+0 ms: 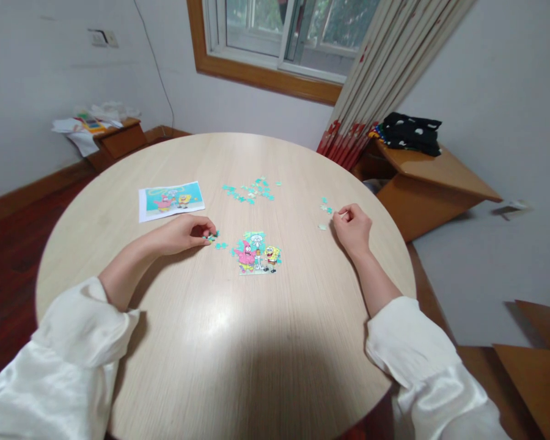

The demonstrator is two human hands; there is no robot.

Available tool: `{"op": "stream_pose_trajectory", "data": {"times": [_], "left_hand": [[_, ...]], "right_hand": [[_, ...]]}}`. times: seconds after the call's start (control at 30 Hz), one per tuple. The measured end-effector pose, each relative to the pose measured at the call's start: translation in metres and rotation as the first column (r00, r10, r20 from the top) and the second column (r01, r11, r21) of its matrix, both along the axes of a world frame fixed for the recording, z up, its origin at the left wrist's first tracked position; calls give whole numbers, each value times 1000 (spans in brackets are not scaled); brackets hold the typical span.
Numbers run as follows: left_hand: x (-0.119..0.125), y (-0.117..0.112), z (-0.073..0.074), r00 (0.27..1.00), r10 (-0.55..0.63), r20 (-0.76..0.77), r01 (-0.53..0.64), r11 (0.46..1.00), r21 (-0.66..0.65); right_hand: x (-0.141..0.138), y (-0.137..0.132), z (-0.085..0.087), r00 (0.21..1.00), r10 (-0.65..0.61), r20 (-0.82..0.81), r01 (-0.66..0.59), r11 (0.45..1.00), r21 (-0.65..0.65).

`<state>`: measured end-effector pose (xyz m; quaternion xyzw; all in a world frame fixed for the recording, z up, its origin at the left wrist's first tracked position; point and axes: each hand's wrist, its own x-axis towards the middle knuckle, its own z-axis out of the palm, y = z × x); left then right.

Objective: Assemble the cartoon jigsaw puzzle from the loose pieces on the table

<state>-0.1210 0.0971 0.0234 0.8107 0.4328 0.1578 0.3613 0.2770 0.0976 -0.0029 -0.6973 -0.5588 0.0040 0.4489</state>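
A partly assembled cartoon jigsaw (256, 253) lies in the middle of the round wooden table (220, 342). My left hand (183, 233) rests just left of it, fingers pinched on a small teal puzzle piece (212, 236); another loose teal piece (220, 245) lies beside it. My right hand (352, 227) rests to the right of the jigsaw, fingers curled and pinching a small pale piece next to a few loose pieces (325, 206). A scatter of several teal pieces (251, 190) lies farther back. A printed reference picture (170, 200) lies at the left.
A low wooden cabinet (119, 139) with papers stands at the back left. At the right a wooden desk (428, 177) bears dark folded clothes (410, 133). A curtain (385, 67) hangs by the window. The table edge curves near my sleeves.
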Motion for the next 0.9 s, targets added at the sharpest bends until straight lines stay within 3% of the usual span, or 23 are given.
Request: {"op": "stream_pose_trajectory", "data": {"times": [0.2,0.3,0.37,0.43,0.5,0.63,0.9], "left_hand": [[8,-3,2,962,81,262,-41,987,-155],[27,-9,-3,839,247,484,-124,954,-272],[44,-17,-8,740,351,574,-178,925,-336],[62,-27,-12,700,405,589,-194,901,-388],[76,-37,-15,661,441,607,-199,883,-424],[88,-47,-14,652,456,606,-191,872,-450],[87,-48,-11,661,436,611,-184,883,-431]], "right_hand": [[-1,-1,0,999,7,43,-6,1000,-8],[-19,-6,3,996,60,73,-61,998,9],[-42,-13,7,980,191,61,-193,980,40],[-70,-25,11,926,377,2,-377,924,57],[-98,-39,13,832,554,-34,-554,832,17],[-132,-58,14,711,702,-38,-703,711,-23],[-137,-56,12,688,664,-291,-709,702,-74]]}}
